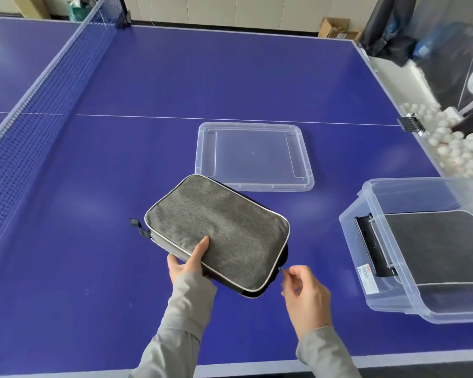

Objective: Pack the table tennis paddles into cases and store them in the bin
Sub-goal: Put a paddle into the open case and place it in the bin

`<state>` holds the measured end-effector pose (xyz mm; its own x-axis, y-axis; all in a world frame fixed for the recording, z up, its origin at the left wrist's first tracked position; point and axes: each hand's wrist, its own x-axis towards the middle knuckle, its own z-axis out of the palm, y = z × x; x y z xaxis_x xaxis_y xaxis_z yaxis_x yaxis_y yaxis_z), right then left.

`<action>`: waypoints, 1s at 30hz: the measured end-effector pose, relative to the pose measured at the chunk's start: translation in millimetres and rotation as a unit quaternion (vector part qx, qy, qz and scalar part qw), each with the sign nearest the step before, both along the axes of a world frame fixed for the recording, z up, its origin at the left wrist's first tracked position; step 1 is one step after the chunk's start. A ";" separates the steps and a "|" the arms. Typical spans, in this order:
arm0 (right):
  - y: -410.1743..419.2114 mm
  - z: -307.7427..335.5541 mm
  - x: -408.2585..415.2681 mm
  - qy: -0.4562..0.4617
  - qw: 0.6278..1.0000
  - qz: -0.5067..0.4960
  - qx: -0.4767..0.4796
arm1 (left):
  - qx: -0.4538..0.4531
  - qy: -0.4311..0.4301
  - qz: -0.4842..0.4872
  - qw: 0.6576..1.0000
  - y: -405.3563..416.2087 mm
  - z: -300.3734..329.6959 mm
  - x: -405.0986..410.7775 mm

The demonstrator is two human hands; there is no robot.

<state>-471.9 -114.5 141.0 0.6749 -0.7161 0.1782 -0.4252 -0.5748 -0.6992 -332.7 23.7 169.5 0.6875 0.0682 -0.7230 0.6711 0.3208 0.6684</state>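
So zipping's the step: left hand (187,264) grips the case (219,231), right hand (302,286) pinches the zipper pull (280,269), then it goes in the bin (421,241) at 3 o'clock.

1. Blue table tennis table (175,85), net (47,85) across the left.
2. Clear lid (253,156) flat at centre.
3. Clear bin (421,246) at right edge, 1 grey case (443,246) inside.
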 end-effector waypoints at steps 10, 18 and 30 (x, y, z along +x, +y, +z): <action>-50.9 22.7 30.4 -0.019 0.995 -0.009 0.099 | -0.036 -0.038 -0.045 0.998 19.6 8.4 -2.0; -66.7 50.9 50.9 -0.009 0.957 0.116 0.264 | -0.061 -0.101 -0.162 0.980 41.4 13.7 15.3; -63.7 75.2 77.8 0.020 0.945 0.177 0.275 | -0.068 -0.185 -0.289 0.937 55.0 35.4 34.4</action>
